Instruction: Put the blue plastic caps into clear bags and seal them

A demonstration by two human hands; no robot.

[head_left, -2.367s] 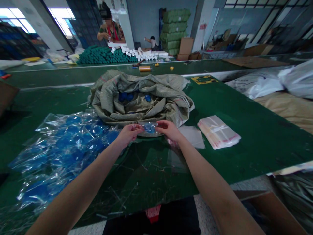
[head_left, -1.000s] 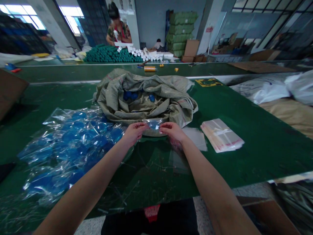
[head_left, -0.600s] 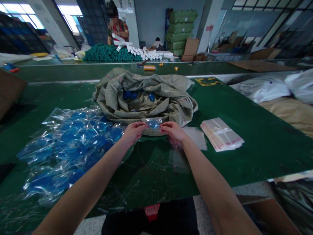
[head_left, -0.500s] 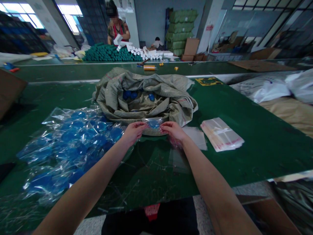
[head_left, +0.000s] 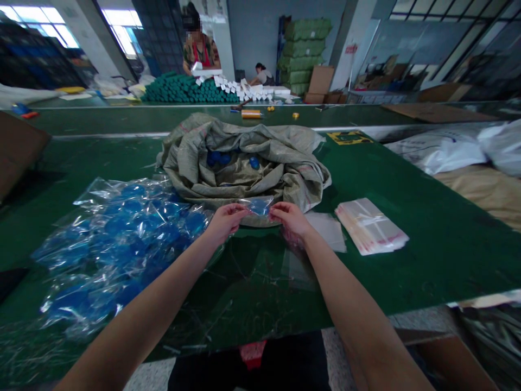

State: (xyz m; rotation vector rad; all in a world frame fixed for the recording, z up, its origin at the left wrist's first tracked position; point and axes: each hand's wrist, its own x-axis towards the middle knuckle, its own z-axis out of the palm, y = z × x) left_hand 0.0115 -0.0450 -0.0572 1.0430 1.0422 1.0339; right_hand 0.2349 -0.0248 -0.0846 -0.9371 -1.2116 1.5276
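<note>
My left hand [head_left: 225,220] and my right hand [head_left: 288,219] pinch the two ends of a small clear bag [head_left: 257,206] with a blue piece inside, just above the green table [head_left: 427,233]. Right behind it lies an open grey woven sack [head_left: 244,157] holding several loose blue pieces [head_left: 217,158]. To my left spreads a pile of filled clear bags with blue pieces [head_left: 118,239]. To my right lies a stack of empty clear bags [head_left: 370,225], with loose flat bags [head_left: 325,228] beside my right wrist.
A second green table [head_left: 122,117] runs behind, with green rolls [head_left: 179,89], white boxes [head_left: 240,87] and tape [head_left: 251,114]. A person [head_left: 201,49] works there; another person [head_left: 261,74] sits farther back. White sacks [head_left: 448,146] lie at the right, a cardboard box [head_left: 448,353] at my lower right.
Both hands keep their pinch on the small bag and have barely shifted. The person at the far table has handled white boxes. My view has drifted slightly.
</note>
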